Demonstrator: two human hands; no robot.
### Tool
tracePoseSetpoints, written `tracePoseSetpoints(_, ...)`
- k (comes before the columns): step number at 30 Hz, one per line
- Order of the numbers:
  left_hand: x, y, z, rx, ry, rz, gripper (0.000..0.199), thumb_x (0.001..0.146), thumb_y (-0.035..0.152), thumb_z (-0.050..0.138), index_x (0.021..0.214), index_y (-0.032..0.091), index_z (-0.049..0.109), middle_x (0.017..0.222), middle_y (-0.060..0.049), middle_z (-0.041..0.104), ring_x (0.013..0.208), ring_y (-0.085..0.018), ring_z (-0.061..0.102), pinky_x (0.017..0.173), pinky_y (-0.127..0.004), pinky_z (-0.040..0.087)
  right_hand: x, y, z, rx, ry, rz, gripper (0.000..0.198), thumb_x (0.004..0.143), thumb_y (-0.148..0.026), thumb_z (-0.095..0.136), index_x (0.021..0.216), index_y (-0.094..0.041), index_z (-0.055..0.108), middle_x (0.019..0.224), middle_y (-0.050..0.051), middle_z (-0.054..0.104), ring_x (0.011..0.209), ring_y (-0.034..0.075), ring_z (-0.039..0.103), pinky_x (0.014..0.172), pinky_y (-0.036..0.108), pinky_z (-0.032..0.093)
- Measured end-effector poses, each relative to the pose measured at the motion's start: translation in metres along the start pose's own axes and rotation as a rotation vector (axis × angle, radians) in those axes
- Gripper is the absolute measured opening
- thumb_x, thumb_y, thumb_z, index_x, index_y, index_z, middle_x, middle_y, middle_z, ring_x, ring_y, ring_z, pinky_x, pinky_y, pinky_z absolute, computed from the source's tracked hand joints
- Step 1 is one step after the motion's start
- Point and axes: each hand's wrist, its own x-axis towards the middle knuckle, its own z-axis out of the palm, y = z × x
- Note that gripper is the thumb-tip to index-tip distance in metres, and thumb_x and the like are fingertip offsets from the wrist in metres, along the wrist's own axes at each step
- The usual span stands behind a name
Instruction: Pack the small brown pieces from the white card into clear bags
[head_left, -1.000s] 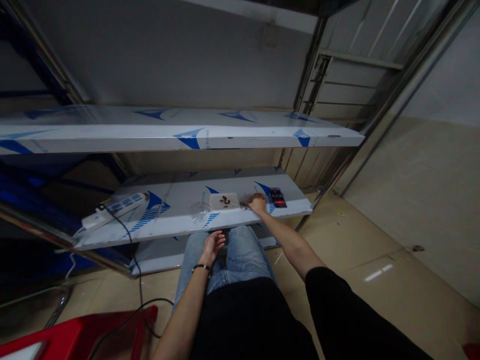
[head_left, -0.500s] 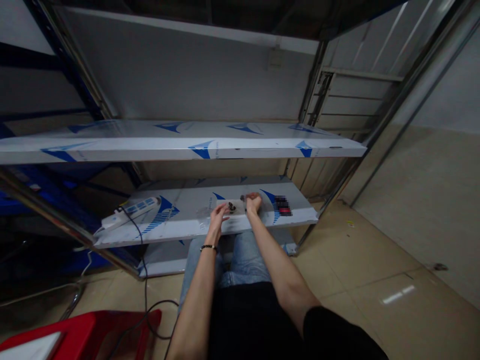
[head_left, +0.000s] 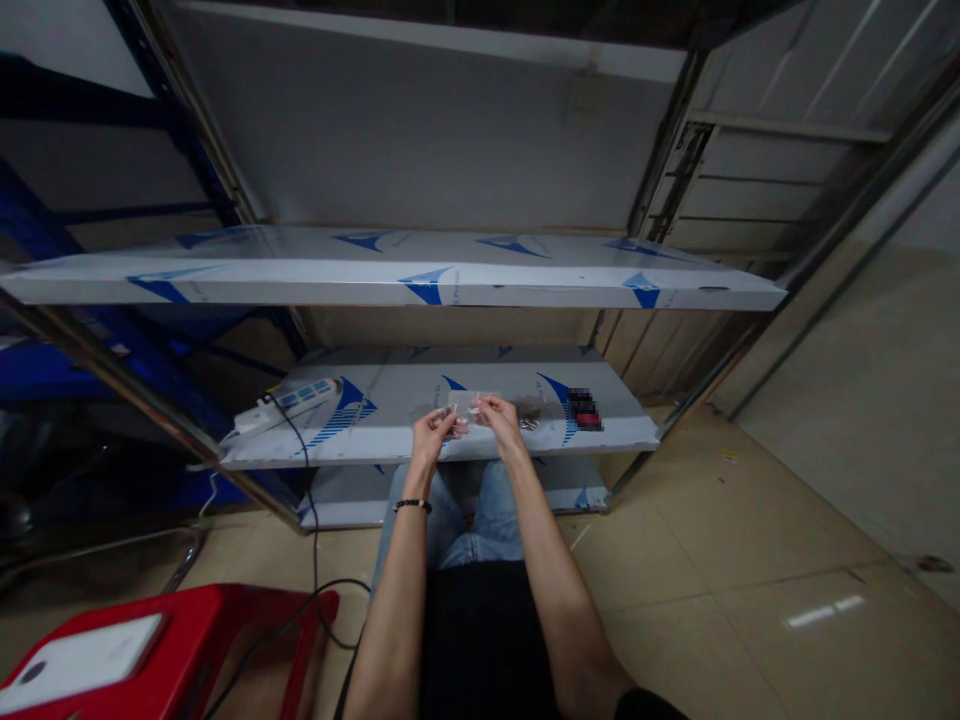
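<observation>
Power strip (head_left: 304, 397) lies left on film-wrapped shelf (head_left: 401, 380), small pieces (head_left: 530, 421) right — left hand (head_left: 432, 436) and right hand (head_left: 500, 419) nearly meet between — whether gripping, cannot tell.

Dim room, glare on floor tiles (head_left: 735, 560), stretched edges, fingers (head_left: 491, 403) perhaps blurred

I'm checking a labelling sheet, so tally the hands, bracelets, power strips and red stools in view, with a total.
Hands: 2 (left hand, right hand)
Beaded bracelet: 1
Power strip: 1
Red stool: 1
Total: 5

Small pieces beside the right hand are too small to count.
</observation>
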Motion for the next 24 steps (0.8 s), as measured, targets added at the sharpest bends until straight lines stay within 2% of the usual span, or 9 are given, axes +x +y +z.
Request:
tracePoseSetpoints(3, -0.002, 0.006, -0.004, -0.035, 0.027, 0.024, 0.065, 0.063, 0.048, 0.088, 0.112, 0.011, 0.068, 0.08, -0.008, 0.073, 0.065, -0.019, 0.069, 0.062, -0.031, 0.058, -0.002, -0.008, -0.011, -0.012, -0.088, 0.078, 0.037, 0.063, -0.047, 0.084, 0.079, -0.016, 0.073, 0.069, 0.001, 0.067, 0.06, 0.013, 0.057, 0.057, 0.022, 0.046)
tracePoseSetpoints(7, 0.0, 0.004, -0.008, -0.024, 0.082, 0.073, 0.062, 0.071, 0.051, 0.081, 0.118, 0.014, 0.065, 0.087, -0.008, 0.073, 0.069, -0.018, 0.068, 0.058, -0.029, 0.056, -0.007, -0.012, -0.018, 0.002, -0.182, 0.177, 0.038, 0.057, -0.043, 0.088, 0.079, -0.015, 0.074, 0.066, 0.001, 0.068, 0.056, 0.012, 0.059, 0.057, 0.023, 0.048)
tracePoseSetpoints(9, 0.003, 0.002, -0.011, 0.074, 0.169, 0.136, 0.057, 0.072, 0.05, 0.079, 0.115, 0.016, 0.063, 0.093, -0.009, 0.073, 0.078, -0.02, 0.069, 0.061, -0.027, 0.055, -0.008, -0.013, -0.017, 0.012, -0.169, 0.195, 0.037, 0.056, -0.042, 0.089, 0.076, -0.015, 0.073, 0.065, 0.0, 0.067, 0.055, 0.012, 0.059, 0.055, 0.022, 0.047)
tracePoseSetpoints(11, 0.005, 0.002, -0.011, 0.213, 0.228, 0.211, 0.047, 0.072, 0.05, 0.078, 0.103, 0.017, 0.065, 0.093, -0.009, 0.072, 0.082, -0.02, 0.069, 0.06, -0.024, 0.053, -0.009, -0.012, -0.014, 0.006, -0.145, 0.216, 0.036, 0.057, -0.043, 0.088, 0.073, -0.015, 0.071, 0.063, 0.0, 0.066, 0.053, 0.011, 0.059, 0.053, 0.022, 0.047)
tracePoseSetpoints(12, 0.005, 0.003, -0.011, 0.274, 0.204, 0.229, 0.042, 0.074, 0.051, 0.076, 0.095, 0.017, 0.065, 0.089, -0.009, 0.072, 0.08, -0.02, 0.068, 0.059, -0.024, 0.051, -0.009, -0.012, -0.012, -0.003, -0.133, 0.227, 0.035, 0.057, -0.042, 0.088, 0.071, -0.015, 0.07, 0.063, 0.001, 0.066, 0.053, 0.012, 0.059, 0.053, 0.022, 0.047)
tracePoseSetpoints(14, 0.004, 0.006, -0.007, 0.344, 0.053, 0.215, 0.039, 0.079, 0.055, 0.071, 0.083, 0.016, 0.065, 0.08, -0.007, 0.07, 0.073, -0.019, 0.067, 0.055, -0.023, 0.049, -0.01, -0.01, -0.008, -0.021, -0.101, 0.244, 0.034, 0.058, -0.041, 0.088, 0.068, -0.016, 0.068, 0.062, 0.001, 0.066, 0.051, 0.012, 0.059, 0.051, 0.023, 0.047)
tracePoseSetpoints(17, -0.002, 0.009, 0.003, 0.351, -0.171, 0.175, 0.042, 0.082, 0.057, 0.068, 0.08, 0.016, 0.065, 0.072, -0.006, 0.068, 0.067, -0.018, 0.065, 0.052, -0.024, 0.047, -0.011, -0.006, -0.003, -0.052, -0.079, 0.265, 0.034, 0.058, -0.04, 0.089, 0.071, -0.016, 0.069, 0.058, 0.001, 0.066, 0.049, 0.014, 0.059, 0.047, 0.023, 0.047)
tracePoseSetpoints(20, -0.006, 0.008, 0.01, 0.324, -0.238, 0.145, 0.041, 0.077, 0.055, 0.076, 0.079, 0.016, 0.063, 0.068, -0.005, 0.068, 0.062, -0.016, 0.063, 0.051, -0.023, 0.046, -0.011, -0.003, -0.001, -0.078, -0.14, 0.258, 0.034, 0.061, -0.041, 0.087, 0.073, -0.015, 0.069, 0.055, 0.001, 0.065, 0.047, 0.014, 0.059, 0.046, 0.023, 0.047)
tracePoseSetpoints(24, -0.008, 0.007, 0.011, 0.258, -0.236, 0.096, 0.041, 0.07, 0.051, 0.084, 0.076, 0.017, 0.061, 0.068, -0.005, 0.068, 0.059, -0.015, 0.062, 0.051, -0.022, 0.046, -0.01, 0.001, -0.002, -0.091, -0.193, 0.21, 0.032, 0.064, -0.042, 0.085, 0.07, -0.015, 0.068, 0.054, 0.001, 0.065, 0.046, 0.014, 0.059, 0.045, 0.023, 0.047)
